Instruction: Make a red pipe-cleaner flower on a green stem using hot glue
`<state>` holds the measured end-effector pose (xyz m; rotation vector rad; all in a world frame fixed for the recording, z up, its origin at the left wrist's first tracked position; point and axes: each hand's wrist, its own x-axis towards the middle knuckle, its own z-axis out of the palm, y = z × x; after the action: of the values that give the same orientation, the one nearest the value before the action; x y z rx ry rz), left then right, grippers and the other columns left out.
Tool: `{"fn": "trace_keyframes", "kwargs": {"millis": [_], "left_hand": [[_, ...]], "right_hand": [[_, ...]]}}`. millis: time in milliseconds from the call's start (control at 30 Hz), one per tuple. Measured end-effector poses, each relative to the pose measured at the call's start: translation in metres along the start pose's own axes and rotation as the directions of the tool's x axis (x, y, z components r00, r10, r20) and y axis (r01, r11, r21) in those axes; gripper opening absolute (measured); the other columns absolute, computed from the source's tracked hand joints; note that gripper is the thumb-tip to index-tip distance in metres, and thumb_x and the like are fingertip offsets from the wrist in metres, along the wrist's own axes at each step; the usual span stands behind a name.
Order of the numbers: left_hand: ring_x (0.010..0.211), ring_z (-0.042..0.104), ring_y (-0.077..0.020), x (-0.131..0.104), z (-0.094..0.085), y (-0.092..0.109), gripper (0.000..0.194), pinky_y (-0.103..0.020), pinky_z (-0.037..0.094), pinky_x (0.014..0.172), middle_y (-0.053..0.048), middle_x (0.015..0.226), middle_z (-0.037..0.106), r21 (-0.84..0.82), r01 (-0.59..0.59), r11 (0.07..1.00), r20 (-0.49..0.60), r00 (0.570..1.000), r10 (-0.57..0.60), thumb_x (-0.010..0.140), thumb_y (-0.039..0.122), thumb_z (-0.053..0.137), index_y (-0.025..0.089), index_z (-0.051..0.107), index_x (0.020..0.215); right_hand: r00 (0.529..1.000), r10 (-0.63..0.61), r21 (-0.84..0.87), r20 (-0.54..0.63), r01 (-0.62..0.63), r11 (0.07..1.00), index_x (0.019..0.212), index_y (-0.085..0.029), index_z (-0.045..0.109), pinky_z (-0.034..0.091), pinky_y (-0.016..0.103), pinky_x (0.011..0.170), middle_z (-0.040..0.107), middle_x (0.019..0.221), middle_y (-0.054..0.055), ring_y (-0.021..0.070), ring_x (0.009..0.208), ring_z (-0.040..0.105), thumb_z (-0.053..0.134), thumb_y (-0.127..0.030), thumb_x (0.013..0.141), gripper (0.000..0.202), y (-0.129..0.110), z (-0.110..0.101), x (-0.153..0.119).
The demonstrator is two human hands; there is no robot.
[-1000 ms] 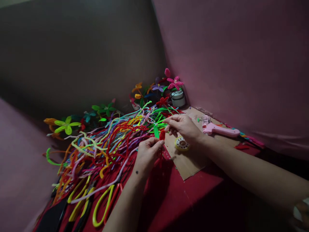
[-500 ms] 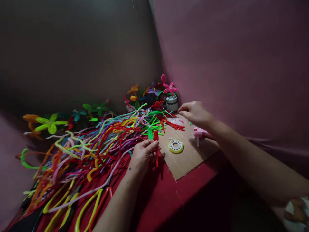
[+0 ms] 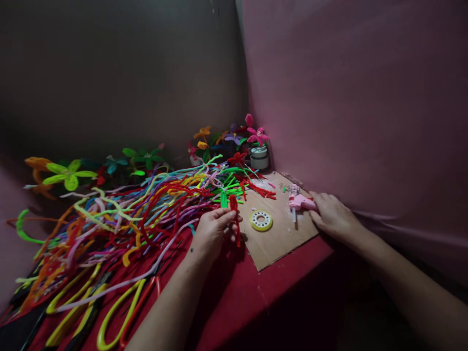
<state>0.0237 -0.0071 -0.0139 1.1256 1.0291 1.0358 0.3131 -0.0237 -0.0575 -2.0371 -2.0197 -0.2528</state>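
Observation:
Between the thumb and fingers of my left hand (image 3: 212, 231) is a red pipe-cleaner piece (image 3: 234, 207), its lower end hanging below the fingertips. A green fuzzy piece (image 3: 224, 198) shows just above that hand; whether the hand holds it too is unclear. My right hand (image 3: 334, 214) is closed around the handle of a pink glue gun (image 3: 302, 202), which lies at the right part of a cardboard sheet (image 3: 270, 251). On the cardboard between my hands rests a yellow and white ring-shaped spool (image 3: 261, 221).
A heap of colourful pipe cleaners (image 3: 157, 209) covers the left side of the red cloth (image 3: 241, 292). Pliers with yellow handles (image 3: 120, 307) lie at the front left. Fuzzy flowers (image 3: 70, 176) and a grey-white jar (image 3: 259, 158) stand behind.
My right hand has come down from above the back of the cardboard and taken hold of the glue gun's handle. My left hand keeps the red piece. The view has shifted slightly.

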Motion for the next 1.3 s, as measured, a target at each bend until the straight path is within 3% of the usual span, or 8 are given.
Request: {"fn": "trace_keyframes", "kwargs": {"millis": [267, 467, 533, 633, 733, 833, 1100, 1300], "left_hand": [[0.042, 0.049, -0.0069, 0.003, 0.005, -0.010, 0.017, -0.018, 0.040, 0.035, -0.005, 0.066, 0.062, -0.023, 0.041, 0.999, -0.041, 0.998, -0.042, 0.068, 0.023, 0.067, 0.009, 0.059, 0.075], [0.034, 0.045, -0.0060, 0.005, -0.001, -0.010, 0.021, -0.016, 0.034, 0.031, -0.002, 0.051, 0.057, -0.005, 0.031, 1.000, -0.030, 0.999, -0.031, 0.070, 0.028, 0.067, 0.008, 0.061, 0.070], [0.035, 0.046, -0.0057, 0.005, -0.003, -0.008, 0.021, -0.016, 0.034, 0.031, -0.003, 0.056, 0.060, -0.031, 0.014, 0.999, -0.048, 0.999, -0.016, 0.069, 0.028, 0.068, 0.009, 0.062, 0.071], [0.041, 0.050, -0.0065, 0.004, -0.004, -0.004, 0.017, -0.017, 0.040, 0.034, -0.005, 0.066, 0.064, -0.121, -0.023, 0.992, -0.081, 0.997, 0.014, 0.066, 0.023, 0.070, 0.009, 0.061, 0.071], [0.047, 0.054, -0.0085, 0.003, -0.008, 0.001, 0.014, -0.018, 0.043, 0.038, -0.006, 0.067, 0.065, -0.190, -0.066, 0.980, -0.117, 0.992, 0.045, 0.064, 0.018, 0.069, 0.009, 0.062, 0.073], [0.047, 0.054, -0.0095, 0.004, -0.015, 0.006, 0.016, -0.019, 0.043, 0.036, -0.005, 0.065, 0.064, -0.199, -0.113, 0.973, -0.164, 0.983, 0.080, 0.062, 0.018, 0.069, 0.009, 0.062, 0.074], [0.040, 0.047, -0.0066, 0.010, -0.030, 0.010, 0.024, -0.017, 0.037, 0.032, 0.004, 0.053, 0.054, -0.251, -0.219, 0.943, -0.272, 0.951, 0.148, 0.056, 0.024, 0.074, 0.013, 0.057, 0.069], [0.038, 0.044, -0.0064, 0.008, -0.021, 0.004, 0.021, -0.018, 0.035, 0.036, 0.004, 0.050, 0.052, -0.173, -0.131, 0.976, -0.160, 0.982, 0.103, 0.062, 0.027, 0.071, 0.014, 0.059, 0.071]], "right_hand": [[0.999, -0.042, -0.094, 0.002, 0.042, 0.995, 0.128, -0.009, 0.047, 0.042, 0.037, 0.071, 0.055, 0.094, 0.016, 0.0281, 0.085, 0.053, 0.039, -0.024, 0.086, 0.046, -0.009, 0.000, 0.007], [0.977, -0.067, 0.331, -0.204, 0.133, 0.934, 0.118, -0.007, 0.054, 0.043, 0.035, 0.071, 0.052, 0.098, 0.015, 0.0237, 0.084, 0.052, 0.044, -0.024, 0.083, 0.041, -0.016, -0.013, 0.002], [0.974, -0.055, 0.612, -0.218, 0.181, 0.770, 0.112, -0.013, 0.059, 0.042, 0.032, 0.069, 0.055, 0.093, 0.010, 0.0197, 0.079, 0.052, 0.050, -0.028, 0.081, 0.035, -0.025, -0.026, 0.000], [0.995, -0.068, 0.966, 0.073, -0.054, 0.251, 0.110, -0.021, 0.059, 0.031, 0.023, 0.045, 0.055, 0.083, 0.004, 0.0096, 0.053, 0.040, 0.056, -0.039, 0.079, 0.036, -0.048, -0.045, 0.002], [0.949, -0.275, 0.957, 0.151, -0.210, -0.198, 0.101, -0.020, 0.062, 0.030, 0.021, 0.043, 0.055, 0.081, 0.004, 0.0082, 0.052, 0.037, 0.062, -0.039, 0.074, 0.033, -0.074, -0.055, 0.010], [0.931, -0.338, 0.865, 0.139, -0.280, -0.416, 0.094, -0.019, 0.062, 0.037, 0.021, 0.047, 0.058, 0.081, 0.006, 0.0109, 0.059, 0.045, 0.062, -0.037, 0.073, 0.027, -0.099, -0.057, 0.025], [0.965, -0.250, 0.915, 0.078, -0.169, -0.367, 0.089, -0.016, 0.062, 0.041, 0.025, 0.051, 0.061, 0.076, 0.006, 0.0130, 0.059, 0.051, 0.051, -0.047, 0.079, 0.034, -0.137, -0.047, 0.054], [0.973, -0.164, 0.918, 0.164, -0.211, -0.335, 0.070, -0.017, 0.060, 0.040, 0.022, 0.050, 0.056, 0.064, 0.000, 0.0103, 0.055, 0.050, 0.068, -0.025, 0.066, 0.012, -0.145, -0.027, 0.050]]}}
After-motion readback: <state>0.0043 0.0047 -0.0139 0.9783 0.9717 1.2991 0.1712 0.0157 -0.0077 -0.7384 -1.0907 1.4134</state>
